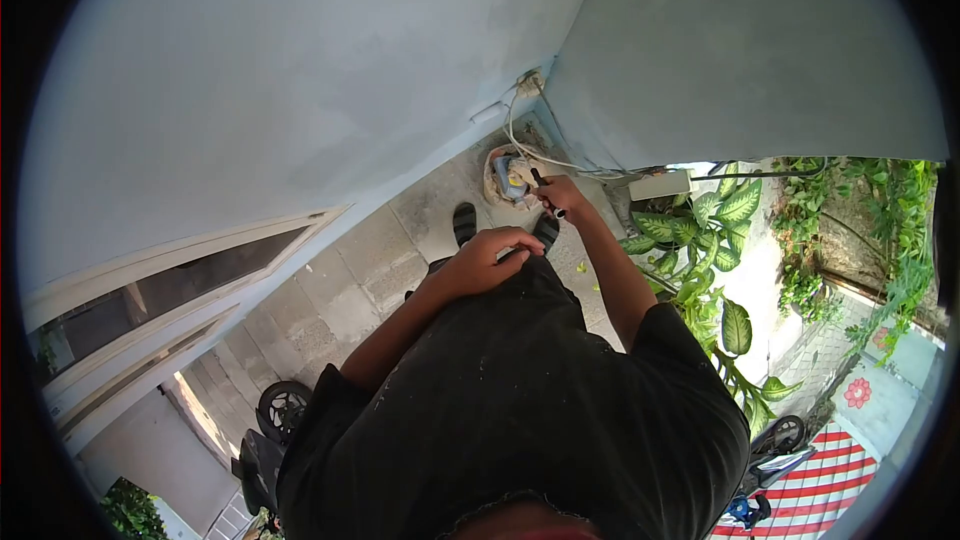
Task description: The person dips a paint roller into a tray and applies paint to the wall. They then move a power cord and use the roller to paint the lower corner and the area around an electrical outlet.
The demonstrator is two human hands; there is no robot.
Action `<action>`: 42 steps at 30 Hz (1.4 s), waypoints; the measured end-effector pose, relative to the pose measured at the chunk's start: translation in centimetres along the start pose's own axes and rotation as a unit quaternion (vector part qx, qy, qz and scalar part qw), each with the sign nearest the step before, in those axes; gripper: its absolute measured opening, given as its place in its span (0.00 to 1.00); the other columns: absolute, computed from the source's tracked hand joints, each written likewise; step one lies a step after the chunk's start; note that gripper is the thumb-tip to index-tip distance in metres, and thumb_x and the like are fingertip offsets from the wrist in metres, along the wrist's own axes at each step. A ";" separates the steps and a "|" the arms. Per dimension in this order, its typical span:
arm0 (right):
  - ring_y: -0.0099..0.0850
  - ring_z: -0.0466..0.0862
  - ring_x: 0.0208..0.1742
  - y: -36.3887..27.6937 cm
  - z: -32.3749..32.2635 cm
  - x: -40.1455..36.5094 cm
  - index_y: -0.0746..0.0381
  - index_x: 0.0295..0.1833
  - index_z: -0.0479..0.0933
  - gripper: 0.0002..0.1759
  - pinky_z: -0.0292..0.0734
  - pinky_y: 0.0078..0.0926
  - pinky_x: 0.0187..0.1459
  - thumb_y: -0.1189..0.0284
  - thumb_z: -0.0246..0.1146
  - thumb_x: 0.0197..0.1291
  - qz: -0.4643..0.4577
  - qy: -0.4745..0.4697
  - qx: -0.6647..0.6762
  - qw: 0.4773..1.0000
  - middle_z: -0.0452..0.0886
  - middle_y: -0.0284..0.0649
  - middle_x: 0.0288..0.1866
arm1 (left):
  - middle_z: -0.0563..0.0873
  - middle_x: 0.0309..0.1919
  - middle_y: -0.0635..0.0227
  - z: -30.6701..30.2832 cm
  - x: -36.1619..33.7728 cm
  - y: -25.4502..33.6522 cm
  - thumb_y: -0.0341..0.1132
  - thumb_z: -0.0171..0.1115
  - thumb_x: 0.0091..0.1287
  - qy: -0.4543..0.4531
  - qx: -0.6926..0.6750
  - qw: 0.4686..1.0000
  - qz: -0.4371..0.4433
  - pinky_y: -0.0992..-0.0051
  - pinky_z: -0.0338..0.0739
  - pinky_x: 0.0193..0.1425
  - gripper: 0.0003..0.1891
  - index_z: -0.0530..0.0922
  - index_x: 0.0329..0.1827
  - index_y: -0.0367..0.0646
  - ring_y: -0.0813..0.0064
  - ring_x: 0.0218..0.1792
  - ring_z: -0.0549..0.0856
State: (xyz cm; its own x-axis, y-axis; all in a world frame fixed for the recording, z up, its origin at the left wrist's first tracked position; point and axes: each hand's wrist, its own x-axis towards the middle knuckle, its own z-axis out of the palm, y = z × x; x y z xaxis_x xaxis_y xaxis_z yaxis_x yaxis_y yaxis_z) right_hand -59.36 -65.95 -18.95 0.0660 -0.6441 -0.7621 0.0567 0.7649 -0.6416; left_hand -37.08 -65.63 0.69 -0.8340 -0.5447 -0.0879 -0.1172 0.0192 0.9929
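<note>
My right hand [556,196] is closed around a short black stick-like tool [539,178] with a pale ring near its lower end; its exact kind is unclear. Just left of that hand, on the paving, stands a round beige sack [492,190] with a grey bottle [503,171] and crumpled stuff inside. My left hand [497,252] lies against the front of my dark clothing, fingers stretched out and nothing visible in them. Below the sack, my feet show in dark striped sandals [464,223].
Grey walls [330,70] meet in a corner ahead. Cables [512,120] run from a wall outlet [530,83] past the sack. Leafy plants [690,230] crowd the right side. Behind me at lower left is a motorbike [262,460]; a window [170,290] lines the left wall.
</note>
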 end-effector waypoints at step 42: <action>0.19 0.70 0.16 1.4 -2.7 0.0 0.65 0.28 0.76 0.06 0.64 0.19 0.17 0.75 0.63 0.54 -0.012 -0.017 -0.005 1.000 0.72 0.31 0.17 | 0.85 0.41 0.61 2.4 2.4 -0.3 0.24 0.53 0.65 -0.078 -0.021 0.997 0.016 0.73 0.76 0.52 0.10 0.78 0.47 0.35 0.72 0.45 0.84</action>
State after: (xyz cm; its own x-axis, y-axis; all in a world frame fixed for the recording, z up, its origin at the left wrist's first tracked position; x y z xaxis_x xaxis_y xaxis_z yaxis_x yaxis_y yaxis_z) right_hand -61.95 -64.87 -20.14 0.0992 -0.6619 -0.7430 0.0480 0.7490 -0.6609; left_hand -40.36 -64.97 0.03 -0.9112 -0.4069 -0.0641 -0.0691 -0.0023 0.9976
